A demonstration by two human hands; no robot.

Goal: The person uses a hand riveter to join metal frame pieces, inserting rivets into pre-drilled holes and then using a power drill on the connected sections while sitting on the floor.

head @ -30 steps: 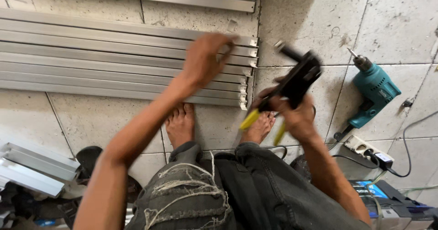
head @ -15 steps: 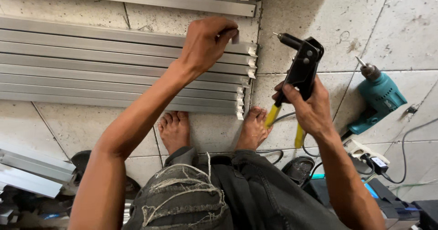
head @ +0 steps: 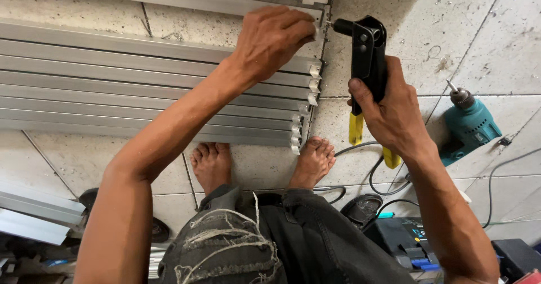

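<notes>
My right hand (head: 389, 106) grips a black hand riveter (head: 365, 53) with yellow-tipped handles, its nose pointing left. My left hand (head: 270, 36) is raised beside that nose, fingertips pinched on a small rivet at the tool's tip. Both hands hover over the right ends of a stack of long aluminium profiles (head: 141, 87) lying on the tiled floor. My bare feet (head: 211, 165) rest just below the profiles.
A teal power drill (head: 470, 123) lies on the tiles at right, with cables (head: 507, 171) running past it. A dark tool case (head: 406, 239) sits at lower right. More aluminium pieces (head: 34, 216) lie at lower left.
Both hands rose and came together: the riveter swung upright with its nose to the left, and my left hand moved right to meet its tip.
</notes>
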